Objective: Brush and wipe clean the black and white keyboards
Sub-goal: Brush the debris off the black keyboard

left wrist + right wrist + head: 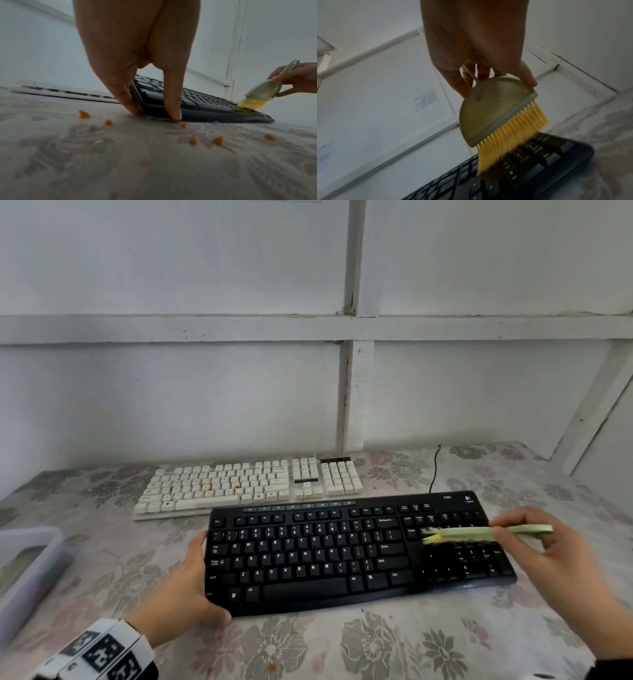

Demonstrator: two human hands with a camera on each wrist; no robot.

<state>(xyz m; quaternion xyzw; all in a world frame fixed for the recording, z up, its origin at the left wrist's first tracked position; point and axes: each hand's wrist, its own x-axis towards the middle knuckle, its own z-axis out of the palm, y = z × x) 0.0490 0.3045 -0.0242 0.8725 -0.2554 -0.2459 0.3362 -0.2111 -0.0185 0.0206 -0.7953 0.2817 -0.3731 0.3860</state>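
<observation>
The black keyboard (308, 559) lies near me on the floral tablecloth, with the white keyboard (222, 484) just behind it. My left hand (195, 580) holds the black keyboard's front left corner, fingers on the left edge and thumb on the front edge (173, 108). My right hand (548, 539) pinches the handle of a small green brush (479, 532) with yellow bristles (513, 135). The bristles touch the keys at the right end, around the number pad (530, 152). The white keyboard (60, 92) carries orange stains on some keys.
Several orange crumbs (84, 114) lie on the cloth in front of and left of the black keyboard. A pale plastic tray (27, 570) sits at the table's left edge. A black cable (435, 470) runs back toward the white wall.
</observation>
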